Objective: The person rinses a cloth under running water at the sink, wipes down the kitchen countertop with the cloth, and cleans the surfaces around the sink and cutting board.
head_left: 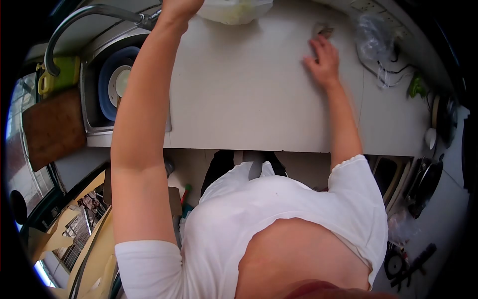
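Observation:
My left arm reaches to the far side of the counter, and my left hand (181,7) is cut off by the top edge of the view, its fingers hidden. Just right of it sits a white bowl or bag (235,11) with something pale green in it, also partly cut off. My right hand (324,62) is low over the right part of the counter, slightly blurred, fingers stretched forward and thumb apart. At its fingertips lies a small brownish, crumpled-looking thing (323,31), whose kind I cannot tell.
A sink (89,124) with a blue basin (107,99) and a curved faucet (94,9) is at left. Beside it are a yellow-green jug (62,74) and a wooden board (54,127). A clear plastic bag (373,37), cables and a green vegetable (417,86) lie at right.

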The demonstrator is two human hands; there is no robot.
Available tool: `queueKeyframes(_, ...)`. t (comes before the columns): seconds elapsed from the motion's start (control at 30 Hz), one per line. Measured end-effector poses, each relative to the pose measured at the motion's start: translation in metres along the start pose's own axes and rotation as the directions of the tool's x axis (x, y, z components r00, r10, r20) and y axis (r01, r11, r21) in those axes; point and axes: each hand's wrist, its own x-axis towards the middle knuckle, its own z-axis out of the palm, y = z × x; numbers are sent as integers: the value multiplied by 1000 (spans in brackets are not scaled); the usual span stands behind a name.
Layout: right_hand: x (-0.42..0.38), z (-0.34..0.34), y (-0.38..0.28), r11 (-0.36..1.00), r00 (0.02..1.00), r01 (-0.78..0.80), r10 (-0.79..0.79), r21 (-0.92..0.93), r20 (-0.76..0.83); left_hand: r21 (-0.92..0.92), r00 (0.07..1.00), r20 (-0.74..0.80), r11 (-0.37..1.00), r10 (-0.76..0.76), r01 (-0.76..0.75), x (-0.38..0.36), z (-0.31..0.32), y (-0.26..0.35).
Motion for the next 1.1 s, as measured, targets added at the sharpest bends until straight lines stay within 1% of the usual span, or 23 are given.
queueKeyframes(0.07,-25,3,-75,980,984,126,-143,154,105,-104,995,84,993,-47,56,-9,-19,0)
queueKeyframes(0.13,-55,20,-150,926,954,177,-245,333,174,-218,999,42,975,-27,36,-20,-36,-26)
queueKeyframes(0.2,-79,35,-211,863,938,264,-333,430,92,-261,1000,24,965,-5,11,-39,-53,-42)
queueKeyframes(0.23,-82,36,-234,835,952,215,-295,507,83,-248,1000,31,969,4,4,-57,-67,-45)
queueKeyframes(0.3,-78,42,-234,782,955,200,-290,590,60,-293,994,109,955,-25,56,-91,-99,-61)
queueKeyframes(0.37,-71,23,-205,723,994,-21,-59,690,92,-290,991,128,954,-43,79,-130,-137,-78)
queueKeyframes(0.4,-71,3,-184,656,966,-249,223,712,132,-324,987,139,938,-83,124,-150,-157,-85)
queueKeyframes(0.43,-71,-13,-151,304,797,-493,533,815,284,-362,981,149,917,-121,168,-170,-176,-93)
queueKeyframes(0.47,-69,-37,-124,454,785,-385,619,803,26,-353,974,164,912,-158,207,-189,-196,-107)
queueKeyframes(0.5,-77,-47,-80,429,600,-485,797,762,-67,-342,965,174,907,-194,244,-207,-213,-124)
queueKeyframes(0.53,-92,-52,-25,641,575,-496,748,586,-331,-314,954,162,903,-253,292,-225,-229,-141)
queueKeyframes(0.6,-116,-63,44,508,380,-735,857,450,-346,-313,929,143,874,-342,371,-258,-253,-170)
queueKeyframes(0.67,-102,-61,49,493,467,-869,790,-43,-398,-345,906,133,839,-401,422,-286,-262,-183)
queueKeyframes(0.7,-94,-55,57,432,517,-855,756,-288,-401,-349,897,124,828,-424,440,-296,-264,-185)
queueKeyframes(0.73,-82,-43,74,487,583,-809,736,-331,-344,-350,887,118,818,-446,458,-300,-263,-187)
queueKeyframes(0.8,-59,-22,96,722,750,-658,600,-215,-279,-348,891,127,821,-437,453,-304,-253,-188)
queueKeyframes(0.83,-47,-13,98,828,822,-556,536,-70,-193,-346,891,134,822,-434,452,-307,-247,-186)
queueKeyframes(0.87,-38,-6,88,892,884,-444,452,90,-119,-386,895,159,808,-417,445,-306,-238,-186)
queueKeyframes(0.9,-32,-1,59,946,948,-283,301,160,-101,-375,892,174,810,-417,452,-306,-231,-184)
queueKeyframes(0.93,-29,-2,21,959,984,-160,172,233,-34,-380,887,206,802,-413,461,-306,-222,-183)
queueKeyframes(0.97,-35,-2,-17,974,998,-63,68,216,-16,-385,882,230,794,-412,471,-308,-214,-182)
queueKeyframes(1.03,-59,4,-94,985,1000,14,-17,170,15,-406,838,333,737,-432,541,-315,-196,-180)
queueKeyframes(1.1,-82,9,-169,979,994,72,-85,190,62,-471,746,431,579,-508,666,-332,-178,-186)
